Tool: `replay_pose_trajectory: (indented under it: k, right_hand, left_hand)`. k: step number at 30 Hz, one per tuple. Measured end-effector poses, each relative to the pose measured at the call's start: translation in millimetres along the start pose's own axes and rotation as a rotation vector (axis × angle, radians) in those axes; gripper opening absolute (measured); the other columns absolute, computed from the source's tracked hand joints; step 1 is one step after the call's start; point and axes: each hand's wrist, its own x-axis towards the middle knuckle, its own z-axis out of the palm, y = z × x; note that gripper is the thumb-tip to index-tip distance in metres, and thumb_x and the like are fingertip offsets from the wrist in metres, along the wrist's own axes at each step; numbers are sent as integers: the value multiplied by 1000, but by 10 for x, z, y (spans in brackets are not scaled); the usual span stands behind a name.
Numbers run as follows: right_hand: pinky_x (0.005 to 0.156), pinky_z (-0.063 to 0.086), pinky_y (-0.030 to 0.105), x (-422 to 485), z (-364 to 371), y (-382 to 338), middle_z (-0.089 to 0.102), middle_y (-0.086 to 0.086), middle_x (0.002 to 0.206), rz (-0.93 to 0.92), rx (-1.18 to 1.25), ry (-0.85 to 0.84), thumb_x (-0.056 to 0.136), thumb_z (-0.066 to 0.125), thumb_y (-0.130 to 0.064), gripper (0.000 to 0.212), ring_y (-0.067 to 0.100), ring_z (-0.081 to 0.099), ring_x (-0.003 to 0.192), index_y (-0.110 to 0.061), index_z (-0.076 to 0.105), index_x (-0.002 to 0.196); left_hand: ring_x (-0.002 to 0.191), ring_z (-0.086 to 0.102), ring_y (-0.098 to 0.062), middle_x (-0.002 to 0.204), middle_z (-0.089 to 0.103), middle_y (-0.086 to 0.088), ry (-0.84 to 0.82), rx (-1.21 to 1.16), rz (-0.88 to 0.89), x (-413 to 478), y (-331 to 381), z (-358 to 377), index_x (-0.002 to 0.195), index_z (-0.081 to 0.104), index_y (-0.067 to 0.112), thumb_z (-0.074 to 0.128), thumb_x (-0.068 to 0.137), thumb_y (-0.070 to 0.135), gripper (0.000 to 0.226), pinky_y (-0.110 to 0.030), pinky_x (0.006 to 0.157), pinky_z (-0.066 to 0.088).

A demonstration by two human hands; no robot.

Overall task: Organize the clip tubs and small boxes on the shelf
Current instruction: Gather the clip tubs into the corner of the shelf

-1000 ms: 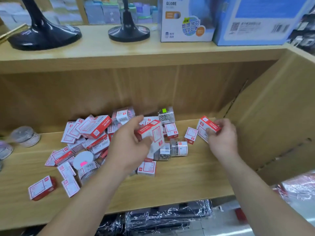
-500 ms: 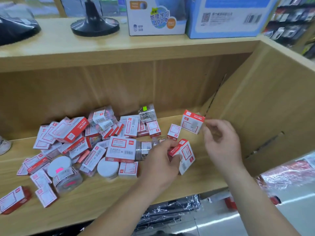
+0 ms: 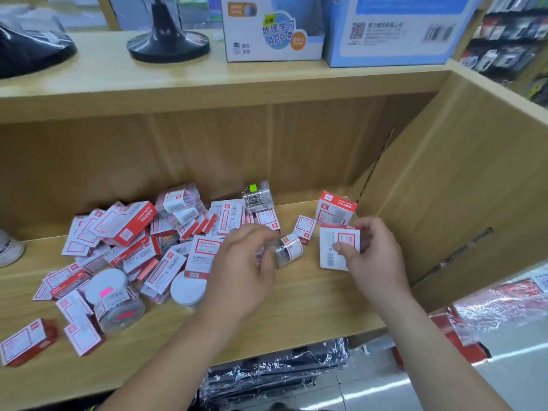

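A jumble of several small red-and-white boxes (image 3: 135,223) and clear round clip tubs (image 3: 118,307) lies on the left and middle of the wooden shelf (image 3: 296,310). My left hand (image 3: 243,268) curls around a clear clip tub (image 3: 289,250) lying on its side. My right hand (image 3: 370,256) pinches a white-and-red box (image 3: 333,247) by its right edge. Just behind it, one box (image 3: 336,209) stands upright near the shelf's right wall. A clear packet of metal clips (image 3: 258,197) rests against the back.
The shelf's side wall (image 3: 459,188) closes the right. On the upper shelf stand two black stands (image 3: 167,46) and two cartons (image 3: 272,34). Plastic-wrapped packs (image 3: 275,372) lie below the shelf; a white tub (image 3: 9,250) sits at the far left.
The box my left hand held has passed to my right hand. My left hand has taken hold of a clear tub. The earlier box now stands alone by the right wall.
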Motion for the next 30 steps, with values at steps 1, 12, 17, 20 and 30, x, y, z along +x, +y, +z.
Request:
replay_pose_trajectory:
  k: [1,12,17,20,30]
  right_hand:
    - [77,54,34,30,8,-35,62,-9,107,-35,-17,32,79,81,-16,39,5,63,89,-34,53,99]
    - [86,48,43,40,183,-114,45,10,123,-272,-415,266,79,79,-16,33,32,45,113,-13,57,103]
    - [93,48,43,-153,366,-353,53,0,122,-568,-282,-17,78,76,-17,39,24,50,116,-18,62,114]
    - [105,44,40,-156,550,-413,55,-10,133,-632,-431,-217,80,74,-24,54,18,43,135,-26,57,131]
    - [89,40,29,75,497,-419,61,-13,104,-665,-656,-287,69,79,-46,45,16,57,107,-31,60,107]
  left_hand:
    - [101,63,-17,106,69,8,21,79,25,2,-49,-84,102,74,17,72,85,1,24,-33,90,50]
    - [114,54,-22,119,68,5,-284,450,91,-55,-398,-261,123,69,18,87,70,31,57,-38,98,51]
    - [106,54,-25,117,65,8,-293,538,94,1,-396,-211,127,66,24,87,63,29,68,-40,90,50]
    - [107,53,-22,114,67,11,-310,521,94,-2,-404,-186,124,62,28,85,62,29,66,-40,89,45]
    - [109,57,-16,117,66,9,-38,297,-49,263,-287,-465,127,60,23,78,80,54,59,-24,87,40]
